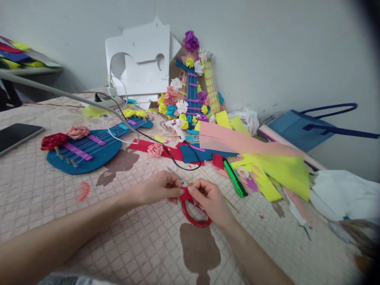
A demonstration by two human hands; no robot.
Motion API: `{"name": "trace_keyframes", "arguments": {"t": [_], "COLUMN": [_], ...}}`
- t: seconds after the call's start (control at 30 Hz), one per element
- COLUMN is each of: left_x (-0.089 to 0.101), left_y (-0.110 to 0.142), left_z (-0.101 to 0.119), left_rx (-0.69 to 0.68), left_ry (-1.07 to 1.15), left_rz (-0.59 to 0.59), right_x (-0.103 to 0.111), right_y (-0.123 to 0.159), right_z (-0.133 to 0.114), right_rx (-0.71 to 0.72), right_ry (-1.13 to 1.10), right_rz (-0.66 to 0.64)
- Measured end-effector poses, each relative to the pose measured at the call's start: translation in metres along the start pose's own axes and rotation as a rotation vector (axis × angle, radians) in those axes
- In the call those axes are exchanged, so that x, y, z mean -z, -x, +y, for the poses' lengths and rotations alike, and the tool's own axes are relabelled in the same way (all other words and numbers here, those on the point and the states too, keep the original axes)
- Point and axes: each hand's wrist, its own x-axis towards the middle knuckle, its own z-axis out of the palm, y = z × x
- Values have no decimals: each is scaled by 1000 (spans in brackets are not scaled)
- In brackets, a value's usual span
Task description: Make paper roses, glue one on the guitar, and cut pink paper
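Hands meet near the front middle of the surface (35, 206), which wears a pale cloth of small raised squares with brown blotches. Left hand (158, 189) pinches a small red foam piece (186, 194) by its left end; right hand (209, 200) grips the same piece from the right, and its fingers also pass through the red plastic loop of scissors (194, 215), metal blades only just visible between the two hands.

Beyond the hands: thin wooden skewer (218, 190), green marker (235, 178), black cable (166, 152), white glue gun (179, 128). Toward the left edge lies a flat blue foam guitar shape (89, 152) with purple bars, pale strings and two rolled foam roses, one red, one pink. A loose pink rose (155, 149) sits on a red strip. Dark phone (14, 134) at the far left edge.

Against the back wall stand upright foam guitars (192, 85), blue and yellow, studded with foam flowers, beside cut white card (139, 65). Right side: overlapping sheets of pink (225, 140) and neon yellow foam (285, 170), crumpled white plastic, blue bag (299, 126). No legible writing anywhere.
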Motion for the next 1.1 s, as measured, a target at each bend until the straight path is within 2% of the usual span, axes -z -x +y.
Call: {"name": "trace_keyframes", "arguments": {"t": [0.2,0.33,0.4,0.53,0.7,0.87,1.1], "left_x": [2,2,1,-3,-2,-4,-9], "left_y": [-2,-3,-4,-4,-5,-4,-5], "left_z": [-1,5,6,0,-6,-3,1], "left_rx": [43,58,47,-33,-29,-108,-70], "left_ry": [39,94,68,10,11,-85,42], "left_rz": [0,108,119,69,116,124,178], "right_x": [-2,-3,-3,-6,-7,-9,-10], "right_y": [1,-1,-2,-2,-2,-3,-1], "right_z": [-2,-2,-1,0,1,1,1], "right_rx": [-61,-79,-85,-70,-59,-44,1], "right_ry": [-27,-50,-53,-59,-59,37,60], "right_rz": [-27,9,14,-13,-53,-41,1]}}
